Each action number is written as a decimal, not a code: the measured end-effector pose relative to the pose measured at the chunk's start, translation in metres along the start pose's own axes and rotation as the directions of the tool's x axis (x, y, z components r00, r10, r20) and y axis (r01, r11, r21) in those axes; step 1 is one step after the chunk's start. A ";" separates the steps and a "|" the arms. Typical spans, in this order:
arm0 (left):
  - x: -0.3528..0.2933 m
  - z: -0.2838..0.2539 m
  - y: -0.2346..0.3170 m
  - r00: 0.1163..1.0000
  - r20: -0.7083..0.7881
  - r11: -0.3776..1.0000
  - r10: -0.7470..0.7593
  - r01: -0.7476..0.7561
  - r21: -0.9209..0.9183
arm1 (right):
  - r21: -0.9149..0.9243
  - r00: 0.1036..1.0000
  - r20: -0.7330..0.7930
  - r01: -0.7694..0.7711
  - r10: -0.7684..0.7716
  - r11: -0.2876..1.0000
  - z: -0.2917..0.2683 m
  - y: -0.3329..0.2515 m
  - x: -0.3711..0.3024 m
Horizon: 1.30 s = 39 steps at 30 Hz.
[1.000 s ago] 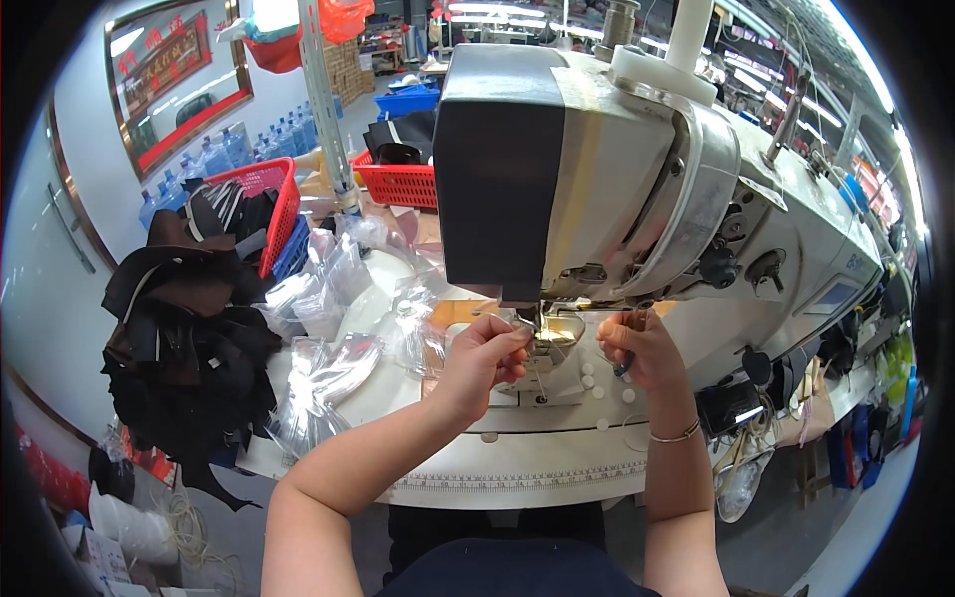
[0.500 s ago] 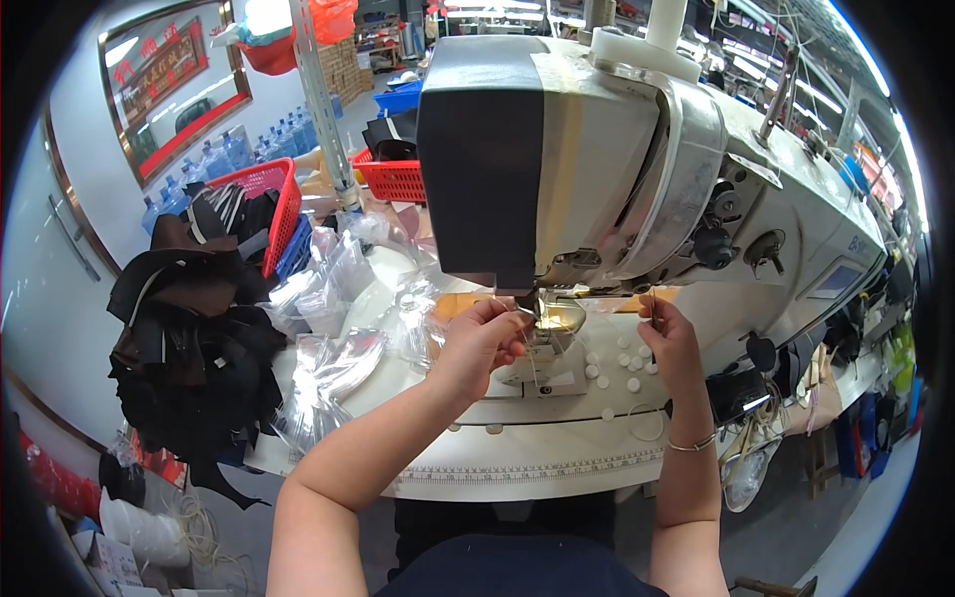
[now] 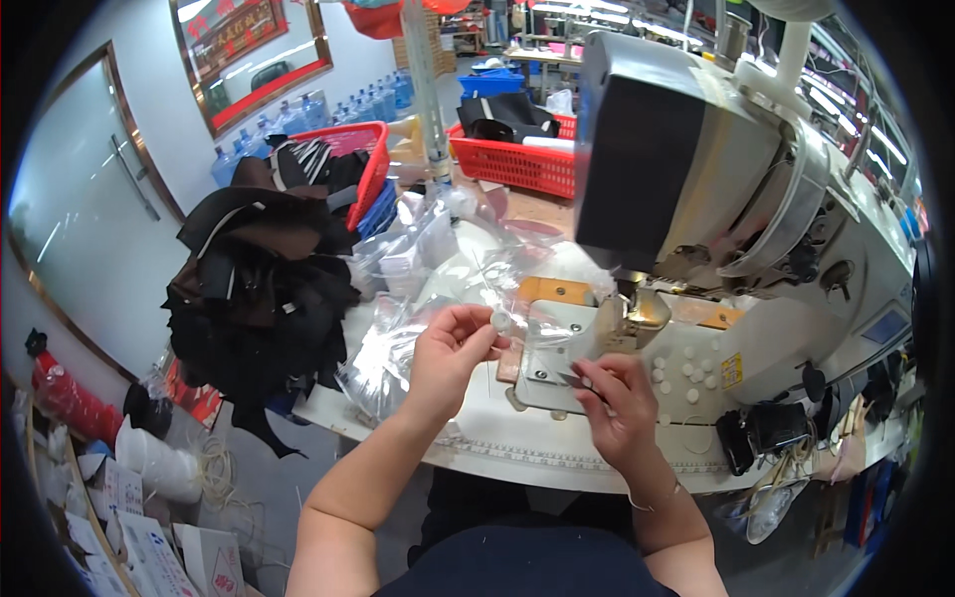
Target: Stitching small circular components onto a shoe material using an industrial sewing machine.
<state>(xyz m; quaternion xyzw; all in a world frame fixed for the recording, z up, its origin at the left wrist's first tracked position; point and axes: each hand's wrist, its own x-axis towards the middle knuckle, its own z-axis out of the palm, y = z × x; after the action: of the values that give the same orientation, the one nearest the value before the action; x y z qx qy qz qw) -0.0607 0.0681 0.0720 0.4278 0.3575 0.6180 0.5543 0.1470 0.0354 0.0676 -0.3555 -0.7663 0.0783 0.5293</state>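
Between thumb and fingertips, my left hand pinches a small white disc. It is held over the clear plastic bags, left of the sewing machine's needle area. My right hand is closed on a thin, dark metal tool; its exact kind is too small to tell. That hand is just in front of the metal plate on the machine bed, apart from my left hand. Several loose white discs lie on the white table to its right.
Crumpled clear bags cover the table's left part. Beside them hangs a heap of black fabric pieces. Red baskets stand behind. A printed ruler strip follows the front edge. A black pouch lies at right.
My view has swung left. My left hand has left the needle area, and a white disc now shows in its fingers. My right hand has come down and left, closer to my left hand.
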 end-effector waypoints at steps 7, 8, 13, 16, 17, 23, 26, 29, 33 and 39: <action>-0.043 -0.016 0.010 1.000 0.026 0.998 0.009 -0.010 0.059 | -0.065 0.990 0.025 0.141 -0.140 0.988 0.047 -0.019 0.025; -0.045 -0.016 0.010 1.000 0.026 0.999 0.005 -0.006 0.050 | -0.043 0.991 0.023 0.136 -0.135 0.990 0.050 -0.018 0.023; -0.047 -0.016 0.009 0.997 0.081 0.999 0.001 -0.004 0.042 | -0.064 0.988 0.029 0.155 -0.154 0.986 0.048 -0.023 0.024; -0.043 -0.008 0.004 0.994 0.112 1.000 0.014 -0.016 0.011 | -0.043 0.989 -0.044 0.140 -0.142 0.989 0.039 -0.023 0.020; -0.042 -0.005 0.002 0.992 0.122 0.999 0.034 -0.036 0.015 | 0.011 0.990 -0.107 0.094 -0.092 0.996 0.033 -0.025 0.018; -0.038 -0.009 0.003 0.540 0.712 0.045 0.448 -0.809 0.586 | 0.058 0.867 -0.493 0.121 -0.077 0.991 -0.040 -0.053 0.000; -0.047 -0.010 0.012 0.271 0.893 -0.255 0.359 -0.892 0.373 | -0.106 0.931 -0.306 0.173 -0.198 0.979 -0.057 -0.061 -0.013; -0.051 -0.013 0.005 0.188 0.898 -0.275 0.397 -0.909 0.312 | -0.057 0.996 0.083 0.021 -0.016 0.998 -0.033 -0.055 -0.012; -0.056 -0.015 0.001 0.164 0.861 -0.284 0.481 -0.900 0.330 | -0.021 0.984 0.147 -0.099 0.101 0.995 -0.005 -0.033 -0.034; -0.056 -0.013 -0.005 0.179 0.850 -0.263 0.495 -0.902 0.343 | -0.055 0.987 0.120 -0.097 0.103 0.994 0.004 -0.035 -0.034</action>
<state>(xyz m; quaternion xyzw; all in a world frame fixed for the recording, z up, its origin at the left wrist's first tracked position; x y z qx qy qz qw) -0.0694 0.0140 0.0554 0.8690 0.1499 0.4242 -0.2059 0.1335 -0.0107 0.0580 -0.4008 -0.7803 0.1078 0.4679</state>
